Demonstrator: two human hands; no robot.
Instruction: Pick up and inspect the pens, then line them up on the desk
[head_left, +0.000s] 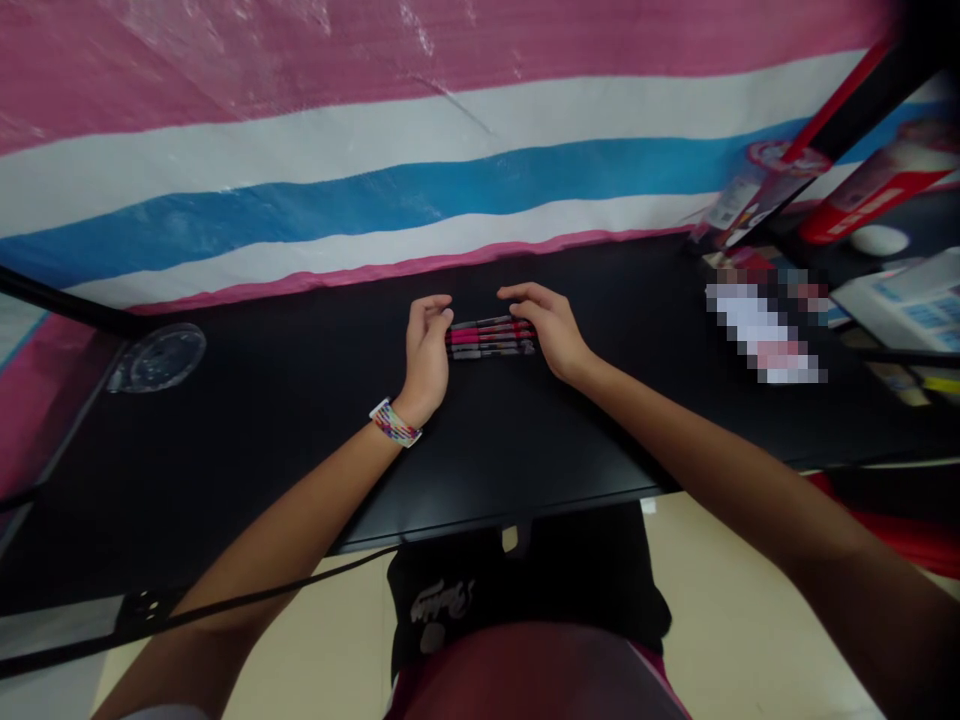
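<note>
Several pens (489, 338), with red, pink, grey and dark barrels, lie side by side in a row on the black desk (517, 430). At their left ends stands my left hand (430, 345), its fingers curved and thumb raised, with a colourful woven band (395, 422) around the wrist. My right hand (549, 330) is cupped at the right ends, index finger stretched out toward the left. Both palms face each other with the pens between them. Neither hand is wrapped round a pen; firm contact at the ends is hard to make out.
A clear plastic lid (159, 357) lies at the left. On the right stand a plastic cup (761, 190) with a red straw and a red-labelled bottle (870, 195); papers (765, 330) and a white-blue box (911, 300) lie nearby. A striped sheet (420, 195) hangs behind the desk.
</note>
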